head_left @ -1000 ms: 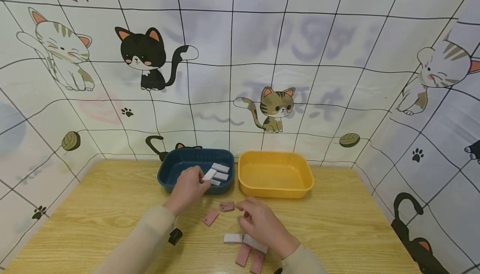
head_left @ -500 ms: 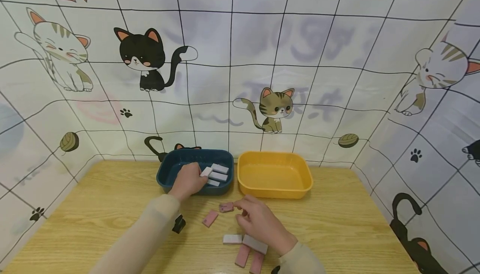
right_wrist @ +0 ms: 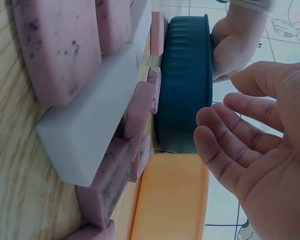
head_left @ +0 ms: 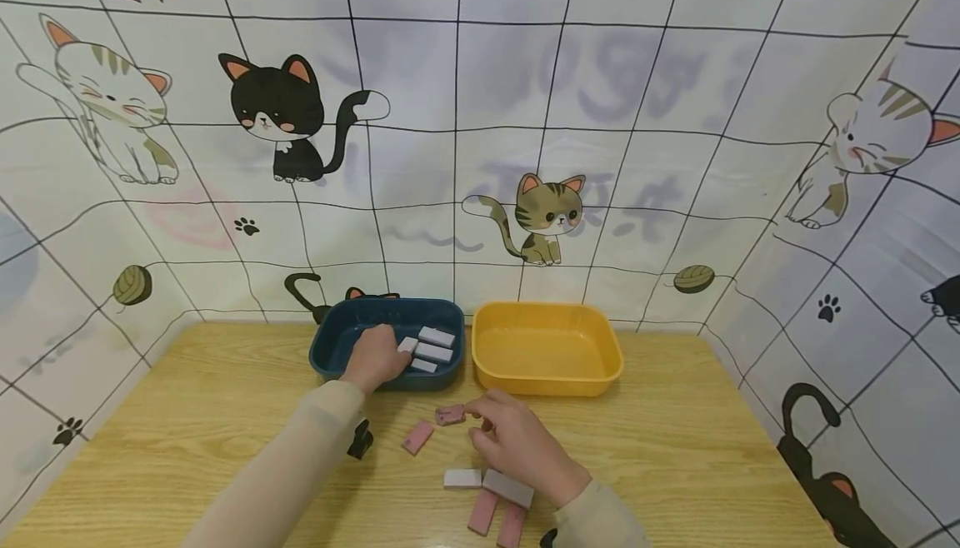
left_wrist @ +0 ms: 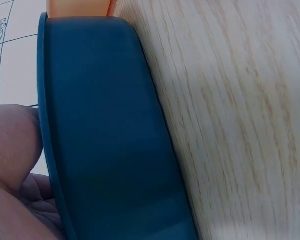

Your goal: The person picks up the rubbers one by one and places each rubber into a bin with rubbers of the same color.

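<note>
Inside the blue bin, my left hand pinches a white block among several other white blocks. In the left wrist view, the bin wall hides the block and the fingertips. My right hand hovers above the table with fingers loosely bent and nothing in them. Just off its fingertips lies a dark-speckled pink block, with another pink block to the left. Below that hand, a white block rests across two pink blocks, beside a second white block.
A yellow bin stands right of the blue one, at the back of the wooden table. A cat-patterned sheet rises behind and along both sides. The right wrist view shows more pink blocks close up.
My left hand has moved slightly left and lower into the blue bin with the white block. The right hand hardly moves, its fingertips staying by the speckled pink block.
</note>
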Motion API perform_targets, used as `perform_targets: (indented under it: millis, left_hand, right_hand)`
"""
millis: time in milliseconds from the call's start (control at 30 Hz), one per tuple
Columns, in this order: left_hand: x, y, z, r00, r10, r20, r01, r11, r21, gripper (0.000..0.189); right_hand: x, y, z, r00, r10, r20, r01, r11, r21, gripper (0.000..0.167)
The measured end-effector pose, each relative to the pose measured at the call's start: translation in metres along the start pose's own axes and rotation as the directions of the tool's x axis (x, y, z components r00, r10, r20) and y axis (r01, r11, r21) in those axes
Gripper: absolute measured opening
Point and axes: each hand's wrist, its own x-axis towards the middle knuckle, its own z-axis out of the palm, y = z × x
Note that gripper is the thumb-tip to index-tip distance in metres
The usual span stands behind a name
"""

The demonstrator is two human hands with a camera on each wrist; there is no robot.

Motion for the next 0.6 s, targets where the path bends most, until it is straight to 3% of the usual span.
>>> perform_targets:
  millis: [233,600]
  left_hand:
    - [0.0039,-0.0011,0.0027,1.0,-0.024,0.004,0.024,0.999,0.026,0.019]
    - [0.0073,-0.0011,0.0034,0.999,-0.045,0.027,0.044,0.998,0.045,0.018]
  right_hand:
    - [-0.0002,0.0008,0.0,1.0,0.003,0.003,-0.003,1.0,0.008,0.024]
    - [-0.0001,0.0003,-0.001,1.0,0.015,0.007,-0.015,1.0,-0.004,0.024]
